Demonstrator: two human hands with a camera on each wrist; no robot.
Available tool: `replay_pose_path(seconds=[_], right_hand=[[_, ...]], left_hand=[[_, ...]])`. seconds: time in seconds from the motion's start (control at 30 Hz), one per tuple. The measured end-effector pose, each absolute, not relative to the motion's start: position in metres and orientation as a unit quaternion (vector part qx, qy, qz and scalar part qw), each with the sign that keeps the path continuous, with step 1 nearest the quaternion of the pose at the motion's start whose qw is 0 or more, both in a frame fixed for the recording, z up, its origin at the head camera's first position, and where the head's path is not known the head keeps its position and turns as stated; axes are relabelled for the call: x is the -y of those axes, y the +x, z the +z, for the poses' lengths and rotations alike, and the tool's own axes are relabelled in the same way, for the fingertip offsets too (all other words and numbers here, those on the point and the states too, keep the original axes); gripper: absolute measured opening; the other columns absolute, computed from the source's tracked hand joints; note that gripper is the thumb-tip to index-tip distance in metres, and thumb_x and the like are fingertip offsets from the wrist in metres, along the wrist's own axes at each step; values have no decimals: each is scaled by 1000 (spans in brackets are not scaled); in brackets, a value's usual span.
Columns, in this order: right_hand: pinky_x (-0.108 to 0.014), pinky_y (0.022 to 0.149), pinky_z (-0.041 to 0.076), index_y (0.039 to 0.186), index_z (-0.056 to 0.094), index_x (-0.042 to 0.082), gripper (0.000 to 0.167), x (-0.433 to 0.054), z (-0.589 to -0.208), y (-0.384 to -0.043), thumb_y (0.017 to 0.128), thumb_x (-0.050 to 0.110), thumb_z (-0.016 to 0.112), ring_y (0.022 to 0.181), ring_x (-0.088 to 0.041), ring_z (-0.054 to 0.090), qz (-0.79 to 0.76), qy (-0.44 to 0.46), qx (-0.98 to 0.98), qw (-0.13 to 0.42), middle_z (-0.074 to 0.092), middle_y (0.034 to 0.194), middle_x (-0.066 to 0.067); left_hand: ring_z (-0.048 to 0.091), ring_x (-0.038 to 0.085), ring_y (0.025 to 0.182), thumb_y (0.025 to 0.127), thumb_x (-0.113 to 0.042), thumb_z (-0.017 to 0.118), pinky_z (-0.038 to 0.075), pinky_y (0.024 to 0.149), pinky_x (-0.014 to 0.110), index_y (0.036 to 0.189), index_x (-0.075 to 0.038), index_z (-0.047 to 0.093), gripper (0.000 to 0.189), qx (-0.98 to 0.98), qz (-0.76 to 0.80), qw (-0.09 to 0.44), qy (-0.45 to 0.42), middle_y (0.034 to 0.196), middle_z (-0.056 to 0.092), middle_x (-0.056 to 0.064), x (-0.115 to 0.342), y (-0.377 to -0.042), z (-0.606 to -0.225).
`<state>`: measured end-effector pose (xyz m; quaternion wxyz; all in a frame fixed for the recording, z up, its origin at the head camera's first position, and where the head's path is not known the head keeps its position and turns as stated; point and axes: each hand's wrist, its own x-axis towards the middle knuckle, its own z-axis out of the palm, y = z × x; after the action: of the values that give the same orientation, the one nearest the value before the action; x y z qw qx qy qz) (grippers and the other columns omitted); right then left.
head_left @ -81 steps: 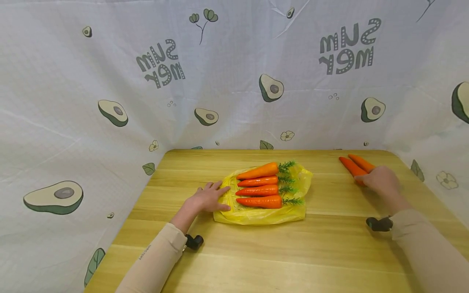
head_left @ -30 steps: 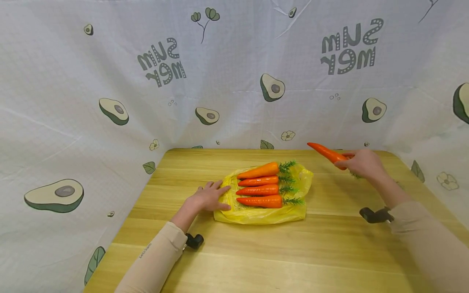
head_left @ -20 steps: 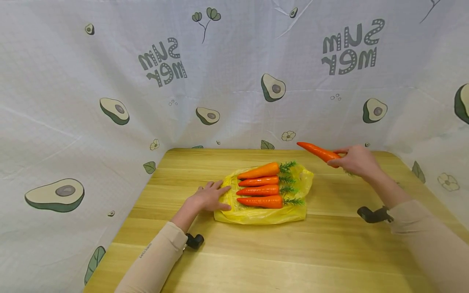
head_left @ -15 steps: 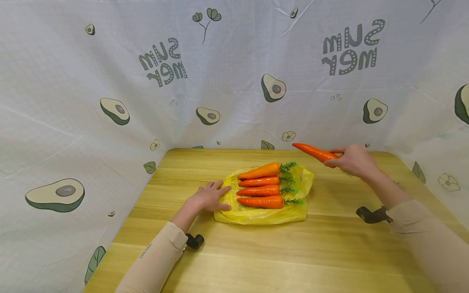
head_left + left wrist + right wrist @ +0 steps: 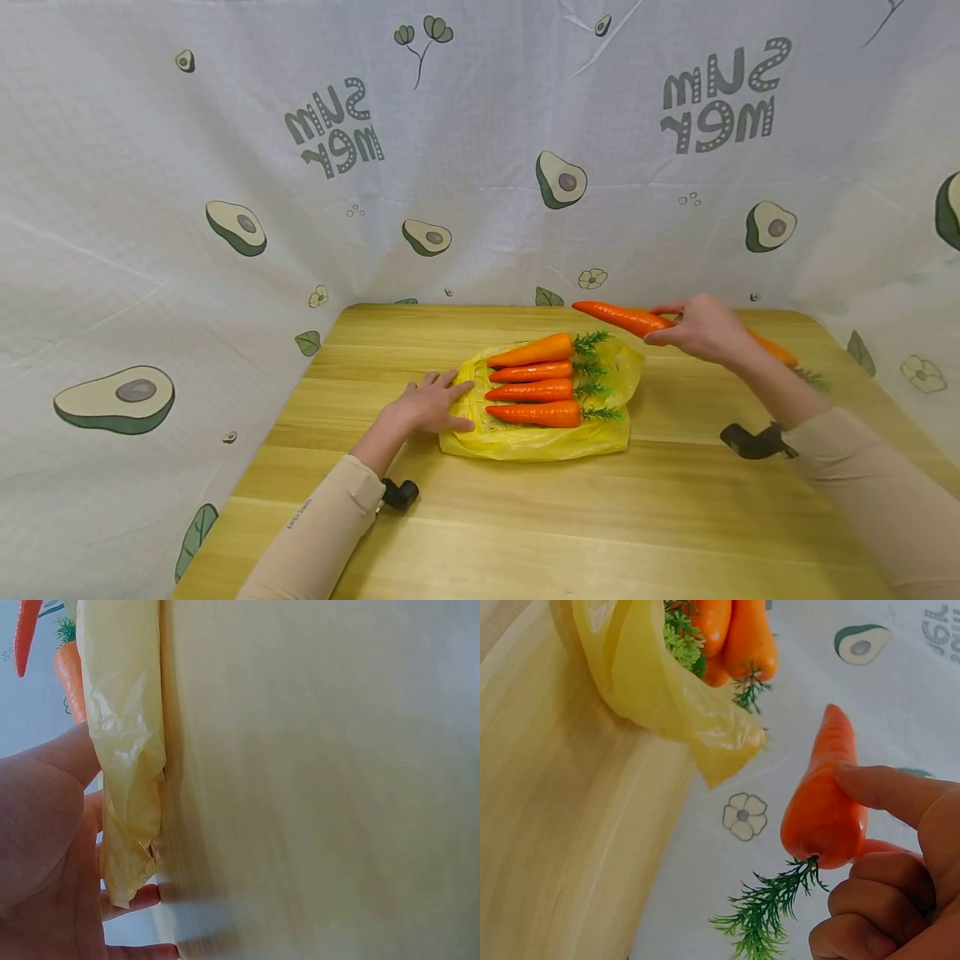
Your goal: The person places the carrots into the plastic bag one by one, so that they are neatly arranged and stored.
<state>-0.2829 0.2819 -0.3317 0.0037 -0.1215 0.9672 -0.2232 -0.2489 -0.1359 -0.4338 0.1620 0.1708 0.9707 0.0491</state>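
My right hand (image 5: 708, 332) pinches a carrot (image 5: 618, 317) by its thick end, above the table, its tip pointing left toward the yellow bag. In the right wrist view the thumb lies along the carrot (image 5: 829, 795) and its green leaves (image 5: 769, 907) hang below. Several carrots (image 5: 531, 390) lie side by side on the yellow plastic bag (image 5: 525, 447), tips to the left and leaves to the right. My left hand (image 5: 423, 407) rests with spread fingers on the bag's left end. The left wrist view shows its palm (image 5: 45, 832) beside the crumpled bag (image 5: 124, 750).
One more carrot (image 5: 776, 348) lies on the table at the right, partly behind my right forearm. The wooden table (image 5: 525, 525) ends at a white curtain (image 5: 480, 167) printed with avocados. A black wrist camera (image 5: 750, 442) juts from the right sleeve.
My right hand has picked up one of two carrots on the right and carried it left toward the bag. My left hand stays in place on the bag.
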Motion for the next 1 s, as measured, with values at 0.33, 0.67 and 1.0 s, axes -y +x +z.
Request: replay_pose_path(seconds=[0.33, 0.67, 1.0], right_hand=[[-26, 46, 29, 126, 67, -3, 55, -263, -331, -279, 83, 29, 80, 49, -14, 40, -224, -152, -963, 14, 43, 54, 3], [-25, 46, 28, 129, 68, 2, 54, -241, -340, -279, 81, 25, 80, 47, -11, 32, -215, -192, -957, 39, 31, 53, 7], [-25, 49, 29, 127, 70, 5, 51, -216, -345, -280, 79, 18, 78, 49, -9, 32, -188, -229, -954, 42, 35, 54, 7]], left_hand=[[19, 40, 153, 94, -61, 60, 23, 116, 67, 160, -30, 31, 78, -971, 46, 158, 176, 168, 19, 8, 135, -248, -432], [18, 39, 153, 94, -62, 59, 23, 116, 67, 160, -30, 31, 79, -971, 44, 159, 174, 169, 19, 8, 135, -248, -433], [18, 38, 153, 94, -63, 59, 24, 116, 66, 160, -31, 30, 79, -971, 41, 160, 170, 169, 18, 7, 134, -248, -434]])
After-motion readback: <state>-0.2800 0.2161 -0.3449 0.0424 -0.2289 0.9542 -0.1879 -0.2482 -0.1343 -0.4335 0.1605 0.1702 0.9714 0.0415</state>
